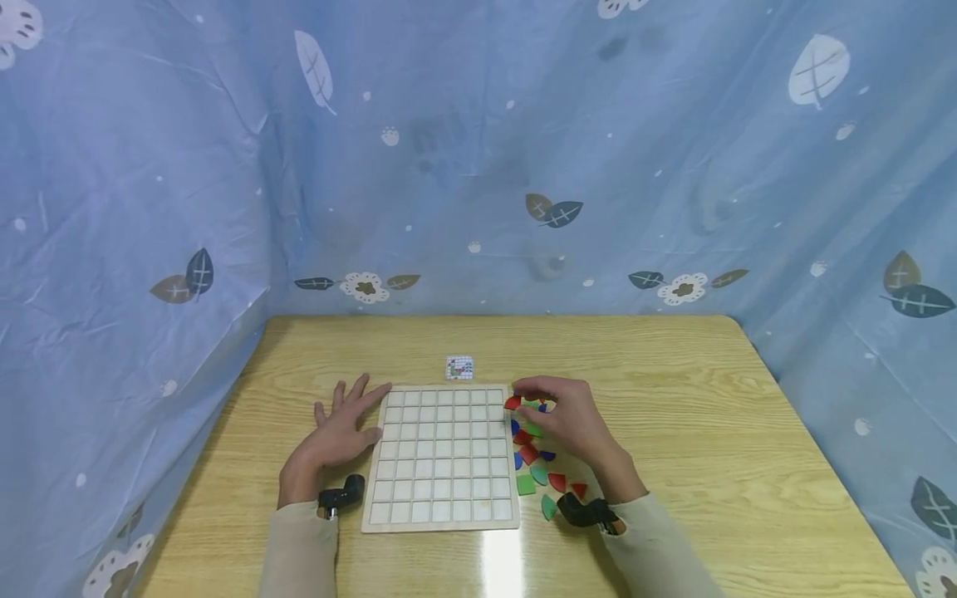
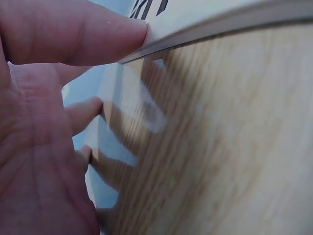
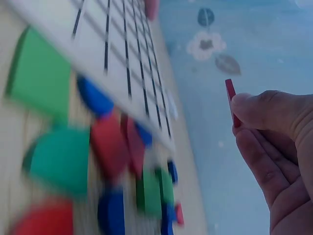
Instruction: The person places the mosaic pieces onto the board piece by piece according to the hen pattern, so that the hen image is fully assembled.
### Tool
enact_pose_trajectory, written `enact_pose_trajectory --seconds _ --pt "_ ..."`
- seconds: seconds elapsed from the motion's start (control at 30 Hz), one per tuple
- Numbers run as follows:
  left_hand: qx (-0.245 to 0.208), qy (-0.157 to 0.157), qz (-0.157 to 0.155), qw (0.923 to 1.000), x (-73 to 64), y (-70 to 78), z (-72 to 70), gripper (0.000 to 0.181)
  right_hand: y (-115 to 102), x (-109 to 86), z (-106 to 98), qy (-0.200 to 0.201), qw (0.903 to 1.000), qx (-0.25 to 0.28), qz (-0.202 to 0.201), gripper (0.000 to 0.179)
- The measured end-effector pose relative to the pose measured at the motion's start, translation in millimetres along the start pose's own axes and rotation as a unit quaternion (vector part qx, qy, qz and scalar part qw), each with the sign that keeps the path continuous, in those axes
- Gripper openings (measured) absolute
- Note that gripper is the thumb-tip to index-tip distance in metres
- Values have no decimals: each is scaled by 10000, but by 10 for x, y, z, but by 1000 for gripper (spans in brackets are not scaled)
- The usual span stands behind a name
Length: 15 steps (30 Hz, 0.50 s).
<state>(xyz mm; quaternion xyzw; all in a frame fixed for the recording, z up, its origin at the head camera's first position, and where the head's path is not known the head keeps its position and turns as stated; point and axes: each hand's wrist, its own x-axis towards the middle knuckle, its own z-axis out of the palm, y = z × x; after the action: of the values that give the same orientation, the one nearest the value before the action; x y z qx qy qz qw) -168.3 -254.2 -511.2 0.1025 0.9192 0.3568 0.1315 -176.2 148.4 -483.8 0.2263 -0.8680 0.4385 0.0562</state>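
A pale wooden board (image 1: 442, 451) with a grid of square recesses lies on the table. At its left edge my left hand (image 1: 338, 436) rests with spread fingers, thumb and forefinger against the rim. The left wrist view shows the thumb (image 2: 83, 34) touching the board's side. My right hand (image 1: 574, 419) is over the board's upper right corner. Between thumb and fingers it pinches a thin red piece (image 3: 232, 100), held up above the table. Below it, along the board's right side, lie loose red, green and blue pieces (image 1: 528, 453), partly hidden by the hand.
Behind the board lies a small card (image 1: 459, 368) with a coloured grid pattern. A green square (image 1: 526, 484) sits close by the board's lower right. The wooden table (image 1: 673, 374) is bounded at the back and sides by a blue patterned curtain (image 1: 463, 166).
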Motion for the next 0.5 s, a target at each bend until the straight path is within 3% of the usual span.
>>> enact_pose_trajectory --seconds 0.27,0.5 --pt "-50 15 116 9999 10 -31 13 74 -206 267 339 17 9997 56 -234 31" --pt "-63 -17 75 10000 -3 -26 -3 74 -321 482 620 -341 9979 278 -472 31"
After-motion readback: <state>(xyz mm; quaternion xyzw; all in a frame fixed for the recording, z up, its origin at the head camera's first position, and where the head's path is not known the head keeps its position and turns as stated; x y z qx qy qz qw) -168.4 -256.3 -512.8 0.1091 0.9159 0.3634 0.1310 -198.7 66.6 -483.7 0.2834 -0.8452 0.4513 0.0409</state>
